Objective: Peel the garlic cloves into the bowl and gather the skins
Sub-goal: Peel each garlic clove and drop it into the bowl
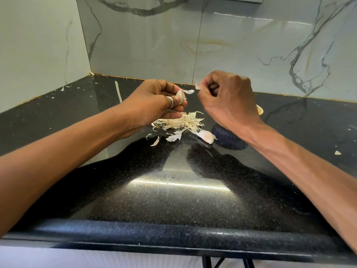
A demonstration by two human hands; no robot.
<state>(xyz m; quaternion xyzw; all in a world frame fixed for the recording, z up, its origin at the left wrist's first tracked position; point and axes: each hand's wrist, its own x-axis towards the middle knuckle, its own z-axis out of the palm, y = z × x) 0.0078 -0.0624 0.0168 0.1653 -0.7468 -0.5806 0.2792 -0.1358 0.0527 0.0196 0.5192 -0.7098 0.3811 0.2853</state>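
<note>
My left hand (154, 102) grips a pale garlic clove (180, 94) between thumb and fingers, with a flap of skin (189, 91) sticking out to the right. A little to the right, my right hand (228, 97) pinches a torn piece of skin (197, 85), apart from the clove. Below both hands lies a heap of garlic skins (181, 122) on the black counter. An unpeeled clove (206, 136) rests at the heap's right edge. A dark blue bowl (228, 140) stands behind my right wrist, mostly hidden; its contents cannot be seen.
The black speckled counter (173, 200) runs to a rounded front edge. Marble-look walls close off the back and left. Stray skin bits lie at the far left (62, 88) and right (337, 152). A pale strip (118, 92) lies near the back. A yellowish object (259, 109) peeks out behind my right hand.
</note>
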